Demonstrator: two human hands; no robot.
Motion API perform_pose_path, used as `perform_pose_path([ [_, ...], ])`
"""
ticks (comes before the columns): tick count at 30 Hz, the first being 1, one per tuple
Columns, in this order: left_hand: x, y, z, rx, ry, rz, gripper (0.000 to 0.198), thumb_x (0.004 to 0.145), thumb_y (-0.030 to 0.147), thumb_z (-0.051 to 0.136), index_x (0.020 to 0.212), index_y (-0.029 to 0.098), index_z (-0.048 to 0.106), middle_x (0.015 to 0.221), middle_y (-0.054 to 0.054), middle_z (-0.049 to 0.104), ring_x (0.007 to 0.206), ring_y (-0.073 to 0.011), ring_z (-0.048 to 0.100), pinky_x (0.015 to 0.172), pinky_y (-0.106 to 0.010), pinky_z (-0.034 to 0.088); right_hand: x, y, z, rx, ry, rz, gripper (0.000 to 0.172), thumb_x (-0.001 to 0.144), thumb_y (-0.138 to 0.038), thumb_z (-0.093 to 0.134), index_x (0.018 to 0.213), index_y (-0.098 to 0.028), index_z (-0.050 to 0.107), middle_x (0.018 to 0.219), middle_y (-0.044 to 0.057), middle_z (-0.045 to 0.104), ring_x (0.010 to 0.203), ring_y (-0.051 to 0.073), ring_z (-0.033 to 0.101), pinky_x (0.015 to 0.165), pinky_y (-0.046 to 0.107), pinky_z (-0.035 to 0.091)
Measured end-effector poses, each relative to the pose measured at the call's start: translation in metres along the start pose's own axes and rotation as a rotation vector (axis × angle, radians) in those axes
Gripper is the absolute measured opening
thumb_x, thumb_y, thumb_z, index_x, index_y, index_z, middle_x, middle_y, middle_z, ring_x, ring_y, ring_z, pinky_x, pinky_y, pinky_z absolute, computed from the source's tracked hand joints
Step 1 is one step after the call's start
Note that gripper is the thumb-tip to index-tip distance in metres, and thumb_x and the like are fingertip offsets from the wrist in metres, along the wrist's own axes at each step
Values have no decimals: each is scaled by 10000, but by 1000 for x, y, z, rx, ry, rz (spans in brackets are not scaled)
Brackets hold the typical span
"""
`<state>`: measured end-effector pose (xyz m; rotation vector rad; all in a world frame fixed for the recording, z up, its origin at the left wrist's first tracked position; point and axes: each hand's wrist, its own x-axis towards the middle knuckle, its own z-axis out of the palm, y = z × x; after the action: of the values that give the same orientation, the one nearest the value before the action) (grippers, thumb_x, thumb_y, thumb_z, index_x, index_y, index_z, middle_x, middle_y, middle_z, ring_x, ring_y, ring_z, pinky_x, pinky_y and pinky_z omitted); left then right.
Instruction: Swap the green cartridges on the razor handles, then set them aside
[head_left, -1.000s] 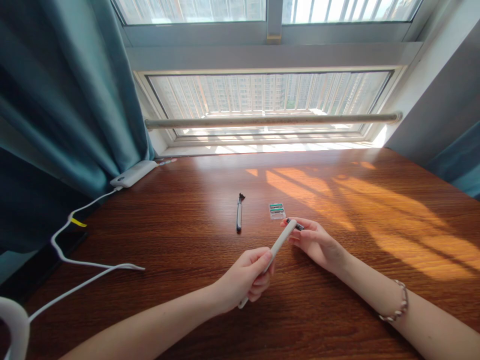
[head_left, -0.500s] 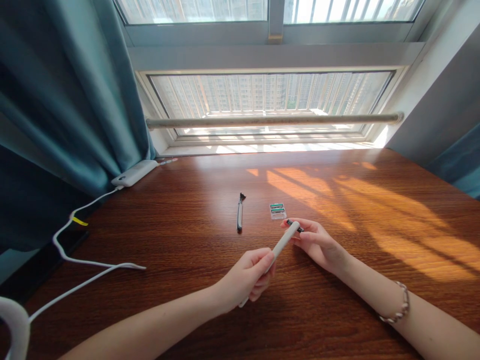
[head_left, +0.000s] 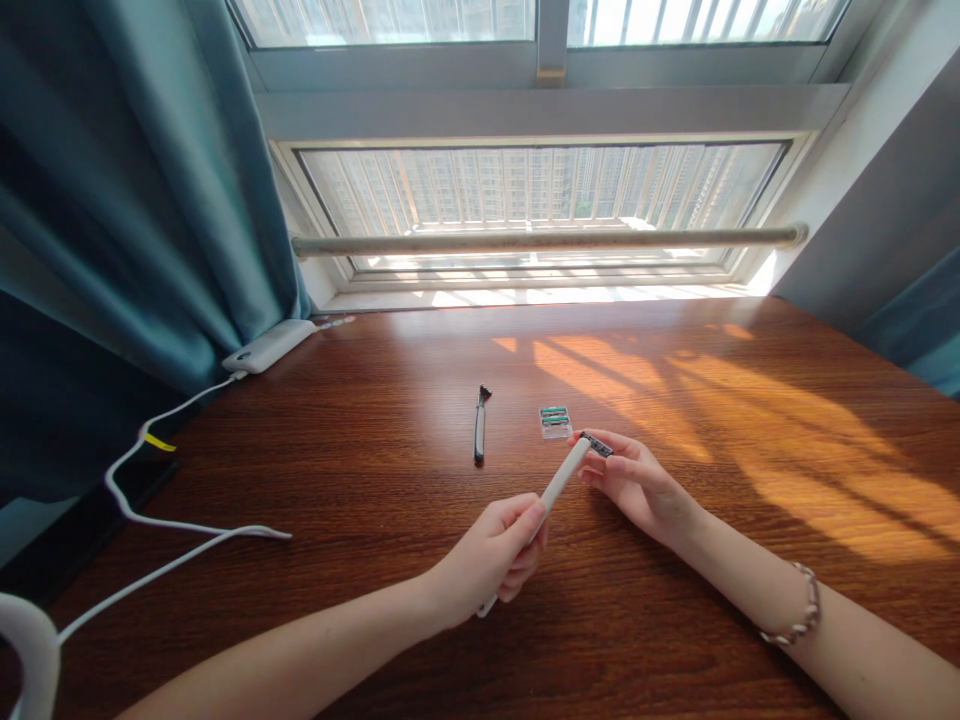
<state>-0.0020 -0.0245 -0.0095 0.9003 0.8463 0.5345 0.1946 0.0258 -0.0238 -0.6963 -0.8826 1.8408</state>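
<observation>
My left hand (head_left: pixel 504 545) is wrapped round a long pale handle (head_left: pixel 561 480), which slants up to the right. At the handle's upper end, my right hand (head_left: pixel 626 478) pinches a small black razor head (head_left: pixel 598 444) between thumb and fingers. The handle's tip meets or overlaps the left end of that head; whether they are joined I cannot tell. Just behind my right fingertips lies a clear case (head_left: pixel 556 423) with green-and-black blade cartridges. A dark grey razor (head_left: pixel 480 428) lies on the table left of the case, its head toward the window.
The brown wooden table (head_left: pixel 360 430) carries sunlight patches on its right. A white device (head_left: pixel 271 347) with a white cable (head_left: pixel 172 515) lies at the left by the blue curtain (head_left: pixel 142 180). A metal rail (head_left: pixel 547 241) crosses the window behind.
The black razor head has turned and shows more of its face beside the handle's tip. The handle's tip has shifted slightly left and up. My right fingers have moved a little.
</observation>
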Motion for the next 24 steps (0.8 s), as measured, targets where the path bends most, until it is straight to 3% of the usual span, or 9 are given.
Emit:
perform_pose_path([
  [15,-1,2,2,12,-27,-13,355,812,522,384,684,191,366,436,105,236,343,-30,152,293,-134,128,0,1,-1,-4,18,-15,320,624,-280,714,936,-224,669,1024,57,646,874,175,566,750,300,418],
  [24,-2,2,1,-55,-25,2,326,835,487,372,707,188,375,441,105,220,348,-29,132,302,-143,104,1,-6,-1,-109,35,-36,337,612,-211,715,945,-225,664,940,37,667,813,154,567,747,287,410],
])
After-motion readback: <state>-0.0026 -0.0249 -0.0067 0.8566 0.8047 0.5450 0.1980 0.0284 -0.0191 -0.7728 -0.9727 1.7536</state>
